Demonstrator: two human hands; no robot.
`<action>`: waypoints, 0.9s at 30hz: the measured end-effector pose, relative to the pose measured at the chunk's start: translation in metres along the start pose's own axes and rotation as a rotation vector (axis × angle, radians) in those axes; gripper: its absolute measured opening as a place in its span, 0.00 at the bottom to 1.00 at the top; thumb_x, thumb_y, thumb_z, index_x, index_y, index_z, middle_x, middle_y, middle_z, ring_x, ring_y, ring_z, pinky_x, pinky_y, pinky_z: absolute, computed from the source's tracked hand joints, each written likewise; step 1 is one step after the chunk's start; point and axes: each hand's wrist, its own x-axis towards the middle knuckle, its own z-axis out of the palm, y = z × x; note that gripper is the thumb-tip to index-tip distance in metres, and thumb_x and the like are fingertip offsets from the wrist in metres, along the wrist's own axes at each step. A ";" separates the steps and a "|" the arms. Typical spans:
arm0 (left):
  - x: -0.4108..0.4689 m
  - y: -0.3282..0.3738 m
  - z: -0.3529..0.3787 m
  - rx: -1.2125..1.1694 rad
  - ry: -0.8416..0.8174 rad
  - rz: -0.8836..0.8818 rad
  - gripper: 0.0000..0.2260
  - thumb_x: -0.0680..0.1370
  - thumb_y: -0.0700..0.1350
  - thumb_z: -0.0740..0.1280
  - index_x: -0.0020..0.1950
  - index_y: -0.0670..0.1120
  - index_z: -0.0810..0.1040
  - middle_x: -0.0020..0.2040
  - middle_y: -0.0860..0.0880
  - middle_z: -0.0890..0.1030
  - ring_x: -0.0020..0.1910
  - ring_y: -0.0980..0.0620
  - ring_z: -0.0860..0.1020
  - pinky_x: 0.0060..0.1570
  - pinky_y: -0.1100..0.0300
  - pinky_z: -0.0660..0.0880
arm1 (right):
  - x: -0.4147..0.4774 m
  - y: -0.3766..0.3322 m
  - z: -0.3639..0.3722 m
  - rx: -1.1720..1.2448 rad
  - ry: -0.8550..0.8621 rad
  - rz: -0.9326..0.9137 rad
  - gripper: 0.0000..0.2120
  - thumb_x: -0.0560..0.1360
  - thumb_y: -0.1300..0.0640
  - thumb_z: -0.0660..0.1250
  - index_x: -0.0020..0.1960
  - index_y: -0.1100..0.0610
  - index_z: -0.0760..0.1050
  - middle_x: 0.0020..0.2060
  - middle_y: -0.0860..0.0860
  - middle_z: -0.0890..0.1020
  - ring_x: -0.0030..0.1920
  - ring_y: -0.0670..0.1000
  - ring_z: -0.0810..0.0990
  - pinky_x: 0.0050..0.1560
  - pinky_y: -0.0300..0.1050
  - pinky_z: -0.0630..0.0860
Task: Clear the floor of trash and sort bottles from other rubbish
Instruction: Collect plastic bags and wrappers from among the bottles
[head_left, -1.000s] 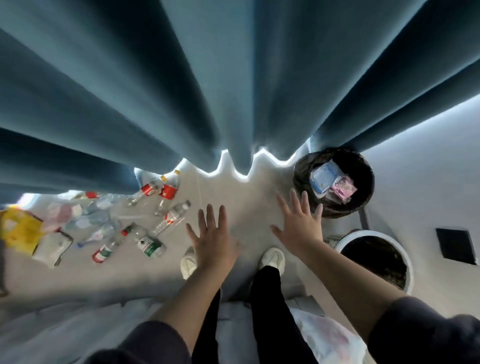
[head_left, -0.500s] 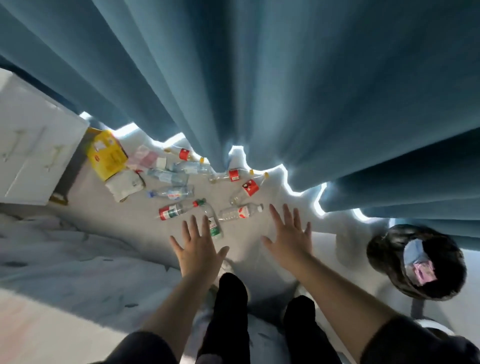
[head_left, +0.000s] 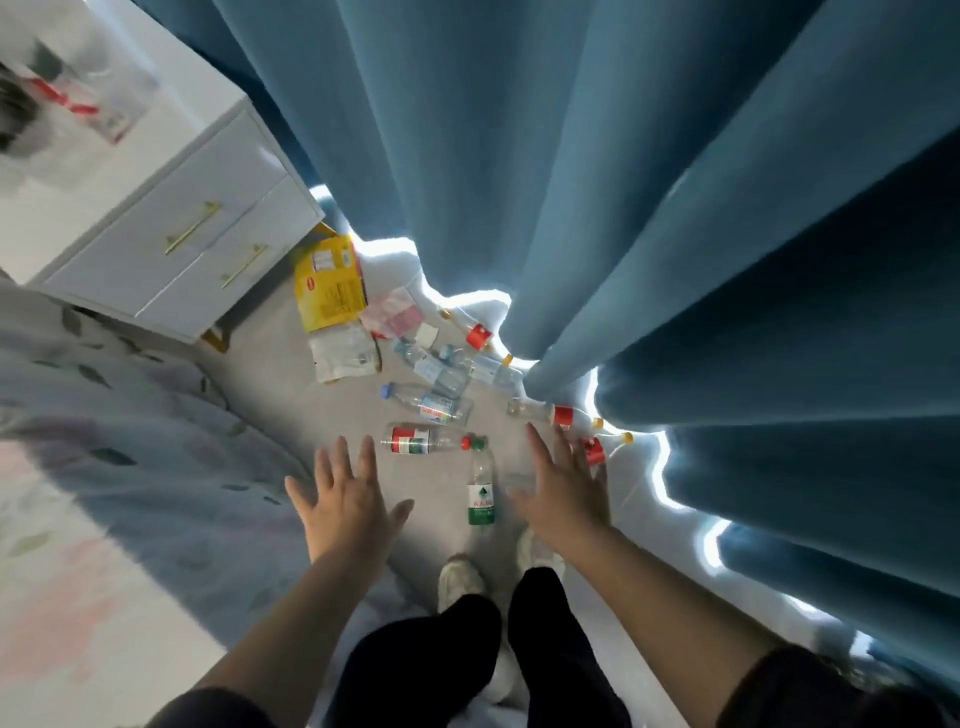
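Several clear plastic bottles lie on the grey floor ahead of my feet. A green-labelled bottle (head_left: 481, 488) lies between my hands, and a red-and-green-labelled one (head_left: 422, 439) just beyond my left hand. Further off lie a blue-capped bottle (head_left: 427, 405) and red-labelled bottles (head_left: 563, 415) by the curtain hem. A yellow packet (head_left: 328, 285), a white wrapper (head_left: 344, 354) and a pink wrapper (head_left: 394, 318) lie beyond them. My left hand (head_left: 347, 498) and my right hand (head_left: 565, 484) hover above the floor, fingers spread, holding nothing.
Blue curtains (head_left: 597, 197) hang along the right and fill the top. A white drawer cabinet (head_left: 171, 228) with gold handles stands at the upper left. A bed with a leaf-print cover (head_left: 119, 441) runs along the left. My shoes (head_left: 460, 577) stand on the narrow floor strip.
The view has swung left: the black bin with rubbish has left the frame, and the cabinet and the scattered trash now lie ahead. Both hands stay spread and empty.
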 end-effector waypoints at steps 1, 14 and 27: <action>0.016 -0.007 -0.003 -0.007 0.009 -0.017 0.41 0.75 0.67 0.59 0.79 0.52 0.42 0.79 0.47 0.46 0.78 0.45 0.44 0.72 0.36 0.45 | 0.015 -0.009 -0.005 -0.017 -0.001 -0.026 0.35 0.79 0.38 0.54 0.78 0.43 0.39 0.79 0.50 0.41 0.78 0.57 0.39 0.75 0.62 0.44; 0.335 -0.114 0.057 -0.027 -0.130 -0.029 0.40 0.74 0.66 0.61 0.78 0.51 0.45 0.79 0.46 0.48 0.77 0.43 0.47 0.71 0.34 0.48 | 0.303 -0.153 0.051 0.057 -0.109 0.073 0.36 0.78 0.48 0.64 0.78 0.48 0.47 0.76 0.56 0.57 0.70 0.61 0.67 0.64 0.55 0.71; 0.554 -0.137 0.218 -0.228 -0.231 -0.197 0.45 0.70 0.64 0.70 0.76 0.48 0.50 0.73 0.43 0.60 0.68 0.39 0.66 0.64 0.40 0.64 | 0.576 -0.184 0.180 0.112 0.117 0.218 0.25 0.77 0.61 0.65 0.71 0.50 0.63 0.62 0.57 0.72 0.53 0.56 0.75 0.49 0.50 0.73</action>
